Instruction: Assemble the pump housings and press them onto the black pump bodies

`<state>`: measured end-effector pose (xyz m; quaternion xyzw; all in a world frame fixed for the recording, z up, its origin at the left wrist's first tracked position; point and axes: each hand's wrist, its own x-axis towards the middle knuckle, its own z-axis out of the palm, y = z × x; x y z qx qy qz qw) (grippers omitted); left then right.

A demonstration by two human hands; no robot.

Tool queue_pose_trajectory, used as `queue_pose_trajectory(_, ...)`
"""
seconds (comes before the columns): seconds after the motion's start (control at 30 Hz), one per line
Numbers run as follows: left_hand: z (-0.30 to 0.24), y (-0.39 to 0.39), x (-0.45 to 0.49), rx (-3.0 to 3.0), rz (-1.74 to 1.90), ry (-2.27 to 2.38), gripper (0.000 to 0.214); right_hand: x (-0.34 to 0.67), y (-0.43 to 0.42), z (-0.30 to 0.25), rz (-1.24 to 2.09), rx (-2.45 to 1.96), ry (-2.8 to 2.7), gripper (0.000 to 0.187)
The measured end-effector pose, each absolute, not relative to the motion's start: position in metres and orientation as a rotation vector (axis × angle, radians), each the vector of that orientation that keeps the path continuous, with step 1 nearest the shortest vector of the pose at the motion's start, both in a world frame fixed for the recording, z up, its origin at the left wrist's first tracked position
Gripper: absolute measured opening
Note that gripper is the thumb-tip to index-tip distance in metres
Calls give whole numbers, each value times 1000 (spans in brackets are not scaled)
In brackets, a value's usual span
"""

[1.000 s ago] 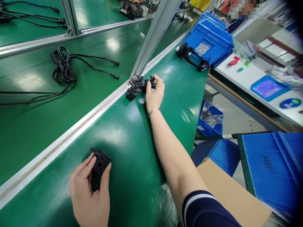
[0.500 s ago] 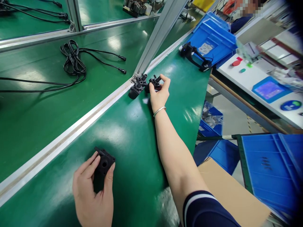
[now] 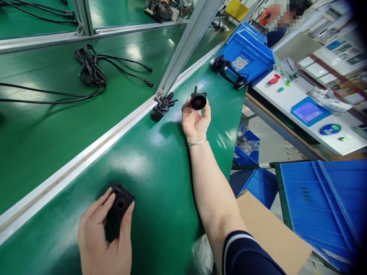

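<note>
My left hand (image 3: pixel 106 229) grips a black plastic housing (image 3: pixel 122 202) between thumb and fingers, low over the green bench; a round hole shows in its face. Further off, my right hand (image 3: pixel 196 122) holds up a black plastic pump part (image 3: pixel 198 101), its round hollow end turned toward me and a thin spout pointing up. Just left of that hand, a similar black pump part (image 3: pixel 163 107) with several stubs rests on the bench by the foot of the metal post.
A coiled black cable (image 3: pixel 91 70) lies beyond the white rail (image 3: pixel 86 162). The metal post (image 3: pixel 187 49) rises at the rail. At the back right are a black strapped device (image 3: pixel 229 72), a blue bin (image 3: pixel 246 53) and a control panel (image 3: pixel 306 110). A cardboard sheet (image 3: pixel 269 233) lies right.
My right hand has lifted one pump part off the bench and turned it so its hollow end faces me. My left hand keeps its hold on the housing. The view has shifted slightly.
</note>
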<state>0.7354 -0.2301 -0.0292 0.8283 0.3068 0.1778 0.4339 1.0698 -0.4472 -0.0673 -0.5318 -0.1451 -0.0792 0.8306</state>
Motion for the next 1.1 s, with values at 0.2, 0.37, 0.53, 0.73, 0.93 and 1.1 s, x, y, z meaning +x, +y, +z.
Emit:
queue_pose_trajectory(0.2,-25,-233,736,2056,406,780,40,1079,-448,-78,-403,-1451,-293,50)
queue_pose_trajectory(0.37,-28,-233,734,2055,442,757,40,1091,-446,-88,-837,-1870,-127,57)
queue_pose_trajectory(0.53,-27,-236,733,2061,503,712,38,1103,-440,-86,-647,-2087,-291,55)
queue_pose_trajectory(0.73,-18,-240,737,2077,503,730,33,1106,-436,-84,-595,-2093,-373,61)
queue_pose_trajectory(0.93,-23,-238,736,2076,520,681,32,1067,-427,-72,-858,-2175,-290,61)
queue_pose_trajectory(1.1,-28,-237,736,2056,584,621,32,1003,-396,-59,-927,-2198,-342,27)
